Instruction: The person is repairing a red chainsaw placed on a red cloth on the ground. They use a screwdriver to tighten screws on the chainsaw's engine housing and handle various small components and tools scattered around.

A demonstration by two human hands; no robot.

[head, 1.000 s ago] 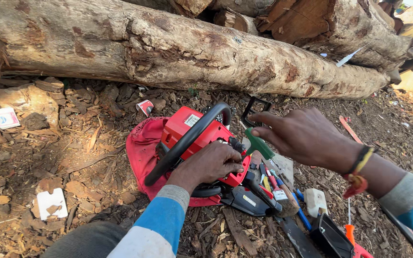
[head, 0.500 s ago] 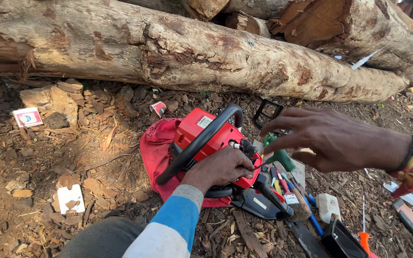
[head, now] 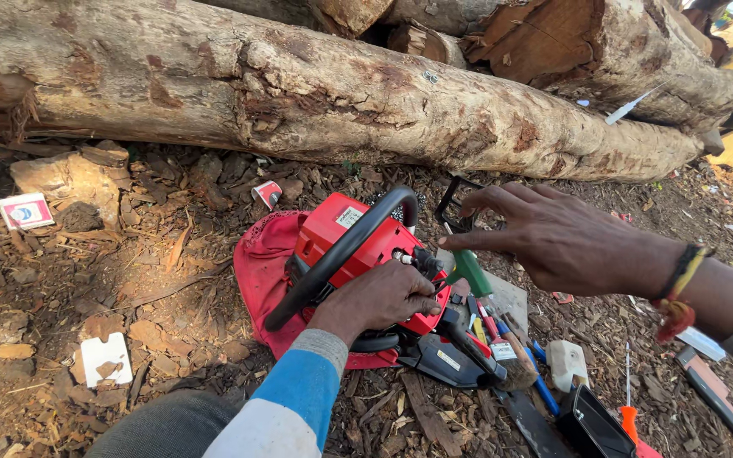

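A red chainsaw body (head: pixel 345 242) with a black loop handle (head: pixel 345 254) lies on a red cloth (head: pixel 260 271) on the bark-strewn ground. My left hand (head: pixel 383 297) grips the saw's right side, fingers curled near a black fitting. Above and to the right, my right hand (head: pixel 553 237) hovers with fingers spread, its fingertips beside a green-handled tool (head: pixel 468 270) that stands against the saw. It is unclear whether the fingers pinch that tool.
A thick log (head: pixel 299 85) runs across the back, with more logs behind it. Screwdrivers, a brush and small tools (head: pixel 502 339) lie right of the saw, with an orange-handled screwdriver (head: pixel 629 407), a black case (head: pixel 600 424) and a white block (head: pixel 566 365). A rock (head: pixel 65 178) and paper scraps lie at the left.
The view has shifted, so the saw sits further right in frame. My right hand has lifted and spread its fingers above the green-handled tool. My left hand stays on the saw.
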